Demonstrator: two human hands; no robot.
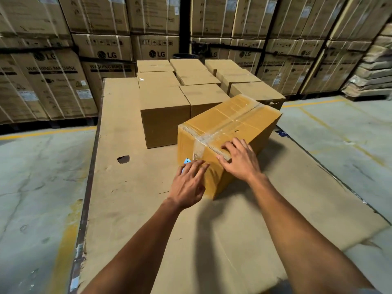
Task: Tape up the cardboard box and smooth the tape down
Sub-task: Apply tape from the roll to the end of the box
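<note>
A long cardboard box [231, 124] lies at an angle on a flat cardboard sheet [118, 177]. Clear tape [214, 135] runs along its top seam and folds down over the near end face. My left hand [187, 183] lies flat on that end face just below the tape's lower end, fingers slightly spread. A small blue object [187, 161] shows at its fingertips; what it is I cannot tell. My right hand [239, 160] rests with spread fingers on the box's near top corner, beside the tape. Neither hand grips anything visible.
Several closed plain cardboard boxes [165, 115] stand in rows right behind the taped box. Tall stacks of strapped washing-machine cartons [53, 81] wall off the back. The sheet has a small hole [123, 159]. Concrete floor [339, 134] with yellow lines lies on both sides.
</note>
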